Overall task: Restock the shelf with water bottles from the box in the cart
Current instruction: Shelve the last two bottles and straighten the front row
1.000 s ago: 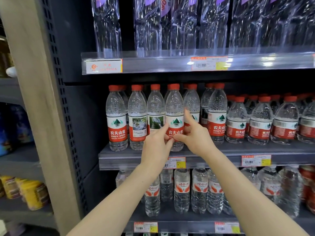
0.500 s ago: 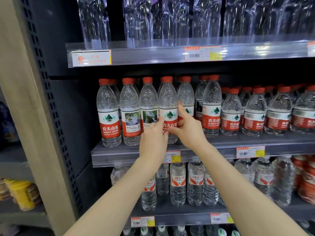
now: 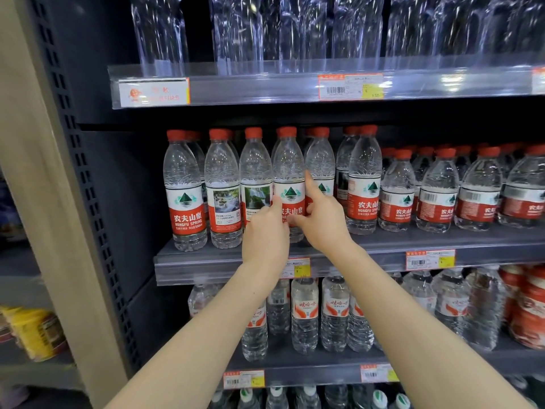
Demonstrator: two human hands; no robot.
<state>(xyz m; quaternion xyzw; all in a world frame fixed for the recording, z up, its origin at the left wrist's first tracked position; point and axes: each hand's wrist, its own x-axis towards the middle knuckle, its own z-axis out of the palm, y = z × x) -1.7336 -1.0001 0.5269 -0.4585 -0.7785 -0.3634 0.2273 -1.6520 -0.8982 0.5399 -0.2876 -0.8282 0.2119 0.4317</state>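
Water bottle (image 3: 288, 172), red-capped, stands upright in the near row of the middle shelf (image 3: 206, 261), between both hands. Left hand (image 3: 265, 234) curls round its lower left side; right hand (image 3: 323, 222) pinches its right side, index finger raised.

2 slim forearms (image 3: 206, 329) are all I can see of the person, bare as far up as they show. The left hand (image 3: 265, 240) and right hand (image 3: 323, 224) are bare as well, fingers slender.
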